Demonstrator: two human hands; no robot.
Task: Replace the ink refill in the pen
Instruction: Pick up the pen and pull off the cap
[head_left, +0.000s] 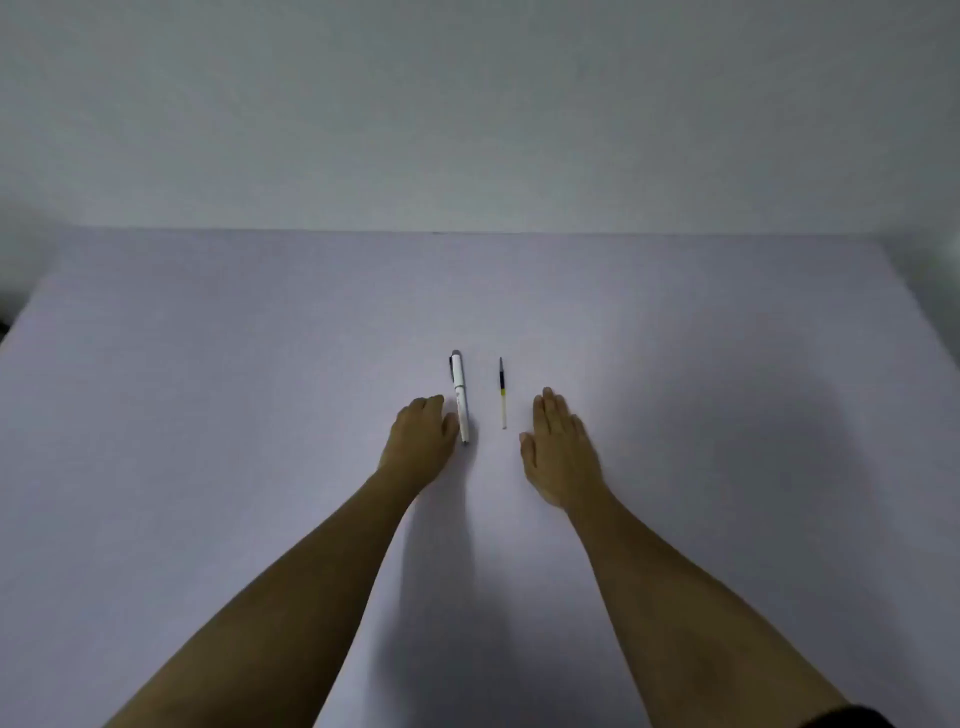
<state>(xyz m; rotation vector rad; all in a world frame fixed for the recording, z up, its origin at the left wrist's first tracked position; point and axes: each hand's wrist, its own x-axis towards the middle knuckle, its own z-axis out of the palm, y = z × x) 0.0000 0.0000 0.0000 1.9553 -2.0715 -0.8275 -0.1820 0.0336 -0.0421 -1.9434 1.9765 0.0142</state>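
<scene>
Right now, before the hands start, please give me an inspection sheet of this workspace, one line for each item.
Surface: pale lilac table, plain and flat.
Job's things: white pen lies lengthwise, still assembled; spare refill lies beside it to the right, apart from it.
Clutter: nothing seen.
Hands: left hand curled, by the pen's near end; contact cannot be told. Right hand flat and open on the table, holding nothing.
Cables: nothing seen.
Surroundings: bare pale wall behind the table.

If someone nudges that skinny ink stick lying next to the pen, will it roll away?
Probably. The ink refill looks thin and round, lying loose on the flat table, so a sideways nudge could roll it. It looks light, and likely bends a little if squeezed.
</scene>
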